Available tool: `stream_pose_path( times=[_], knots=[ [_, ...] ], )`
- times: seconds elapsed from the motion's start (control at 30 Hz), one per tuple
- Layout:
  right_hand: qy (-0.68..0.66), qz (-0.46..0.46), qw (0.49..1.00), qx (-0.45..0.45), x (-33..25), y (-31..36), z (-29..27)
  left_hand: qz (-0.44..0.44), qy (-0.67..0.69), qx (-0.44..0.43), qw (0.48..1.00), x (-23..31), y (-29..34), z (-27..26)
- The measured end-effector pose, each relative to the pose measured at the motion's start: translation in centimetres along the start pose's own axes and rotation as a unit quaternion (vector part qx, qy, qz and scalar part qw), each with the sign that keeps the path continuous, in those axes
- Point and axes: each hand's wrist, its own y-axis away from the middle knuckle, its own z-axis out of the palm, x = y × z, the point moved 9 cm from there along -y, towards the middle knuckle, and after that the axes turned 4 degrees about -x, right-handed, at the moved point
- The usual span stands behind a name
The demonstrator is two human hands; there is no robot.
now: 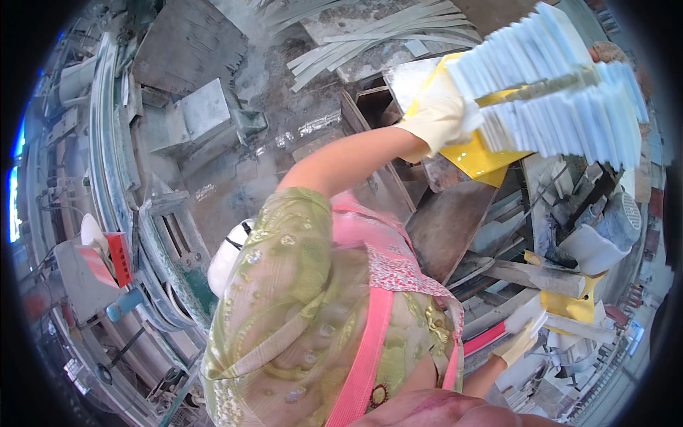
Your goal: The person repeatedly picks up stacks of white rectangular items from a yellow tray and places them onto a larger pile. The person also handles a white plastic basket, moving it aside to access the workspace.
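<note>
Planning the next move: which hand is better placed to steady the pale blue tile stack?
Left, probably. The left hand grips the tile stack at its edge, while the right hand is low, well apart from it, and holds a white piece.

From my feed, the floor (284, 128) is grey concrete, wet and dusty, with glints of daylight on it. Far off lie loose pale strips (384, 35) in a scattered heap. On the left a curved metal machine frame (114, 164) runs near to far, with a red box (117, 256) on it and a grey block (206, 110) just beside it. On the right stand dusty wooden beams (541, 277) and a leaning brown board (448, 228). Light is bright and even.
</note>
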Motion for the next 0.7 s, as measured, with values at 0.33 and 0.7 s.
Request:
stream_pose_path(
  times=[0.33, 0.7],
  knots=[
    [0.127, -0.242, 0.958, -0.085, -15.9, 8.4, 28.7, 0.053, 0.099, 0.021, 0.993, -0.8, -1.3, 1.2],
    [-0.262, -0.007, 0.951, -0.163, -20.1, 14.2, 41.5, -0.007, 0.135, -0.13, 0.982, -1.7, -2.7, 3.1]
  ],
)
